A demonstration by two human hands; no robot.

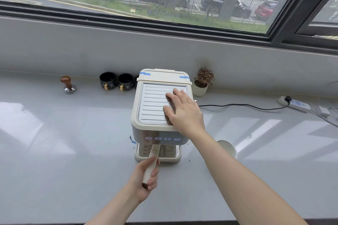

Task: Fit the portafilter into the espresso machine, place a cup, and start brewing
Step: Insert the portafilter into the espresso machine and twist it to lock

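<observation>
Item: espresso machine point(161, 115), cream and steel, standing mid-counter, set back from the near edge of the grey counter point(54, 151). Item: portafilter point(152, 159), its pale handle pointing toward that near edge; the basket end runs under the machine's front and is hidden, so we cannot tell whether it is seated in the group head. Our left hand point(146, 177) is wrapped shut around the handle near its tip. Our right hand point(184, 113) lies flat on the ribbed top, fingers spread, gripping nothing. Item: white cup point(227, 147), on the counter just right of the machine, partly behind our right forearm, not yet on the drip tray point(157, 154). Spares: two black cups point(117, 81) and a tamper point(68, 84) along the back edge. Risks, as we judge them: a turn made with the lugs misaligned may jam or leave a poor seal, leaking under pressure; a lax bracing hand lets the machine skid sideways; the right forearm, drawn back, could knock the white cup.
</observation>
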